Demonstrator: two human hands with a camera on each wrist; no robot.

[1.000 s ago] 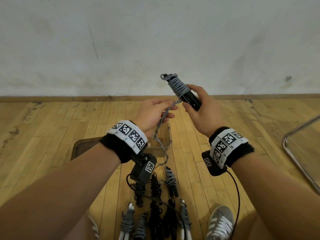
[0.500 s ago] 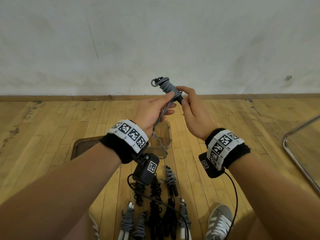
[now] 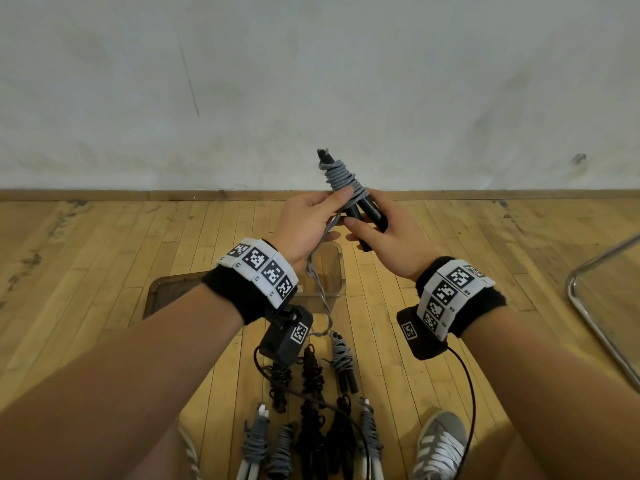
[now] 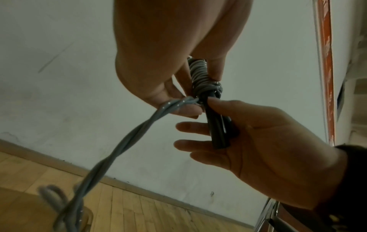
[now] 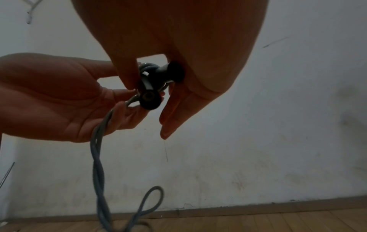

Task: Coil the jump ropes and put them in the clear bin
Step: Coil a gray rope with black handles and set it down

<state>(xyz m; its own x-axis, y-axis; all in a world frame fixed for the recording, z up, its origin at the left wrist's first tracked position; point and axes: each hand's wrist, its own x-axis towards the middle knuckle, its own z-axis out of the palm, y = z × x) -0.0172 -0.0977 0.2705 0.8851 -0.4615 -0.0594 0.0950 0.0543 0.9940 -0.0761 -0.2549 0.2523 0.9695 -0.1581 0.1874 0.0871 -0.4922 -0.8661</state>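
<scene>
I hold a grey jump rope (image 3: 343, 181) with two black handles (image 3: 370, 211) in front of me, above the floor. Its cord is wound in several turns round the handles' upper ends. My right hand (image 3: 367, 216) grips the handles from below, fingers curled round them (image 4: 218, 130). My left hand (image 3: 337, 213) pinches the twisted loose cord right at the coil (image 4: 186, 100). The remaining tail (image 3: 318, 282) hangs down, ending in a loop (image 5: 151, 197). The clear bin (image 3: 337, 271) stands on the floor under my hands.
Several coiled ropes (image 3: 311, 393), grey and black, lie on the wooden floor near my feet. A brown tray (image 3: 169, 289) lies left of the bin. A metal chair frame (image 3: 595, 306) stands at the right. A white wall closes off the far side.
The handle bundle has swung from pointing up-left to more upright. My left hand has brought the cord round the handles and now sits against the coil.
</scene>
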